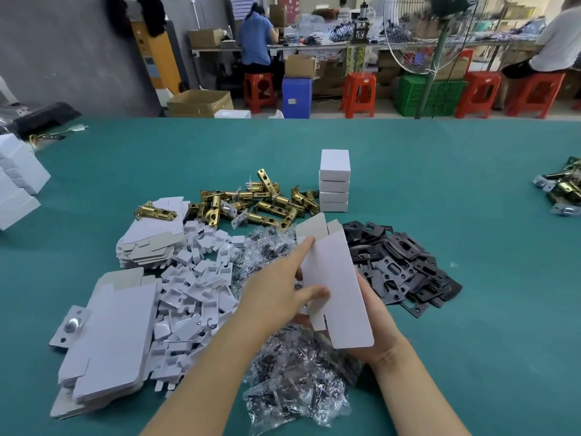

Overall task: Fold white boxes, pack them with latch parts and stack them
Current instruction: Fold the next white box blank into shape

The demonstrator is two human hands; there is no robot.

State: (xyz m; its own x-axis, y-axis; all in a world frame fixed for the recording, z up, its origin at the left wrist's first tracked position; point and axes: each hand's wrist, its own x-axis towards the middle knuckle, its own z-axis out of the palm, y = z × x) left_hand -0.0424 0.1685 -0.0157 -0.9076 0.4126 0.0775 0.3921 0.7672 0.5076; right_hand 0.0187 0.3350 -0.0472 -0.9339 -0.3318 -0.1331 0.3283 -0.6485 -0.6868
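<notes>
Right hand: the right hand [375, 328] is behind the white box blank [338, 287] and carries it from the back — the fingers are hidden by the card, so I cannot tell how they lie.
Left hand: the left hand [279, 297] holds the same blank at its left edge, thumb on the front face, index finger straight up along the edge.
Box blank: it is in the air, tilted, above the bags of small parts, its top flaps open at 12 o'clock.
Bags: clear plastic bags of small parts [295, 382] lie under the hands at 6 o'clock.
Flat blanks: a pile of flat white box blanks [110, 341] is at 9 o'clock, a metal latch plate [70, 325] just beside it.
Inserts: small white card inserts [195, 294] are heaped between the pile and the hands.
Plates: black strike plates [405, 269] lie at 2 o'clock.
Latches: brass latch bolts [257, 202] — a loose heap at 11 o'clock.
Finished boxes: a stack of closed white boxes [334, 180] stands at 12 o'clock on the green table [440, 171].
</notes>
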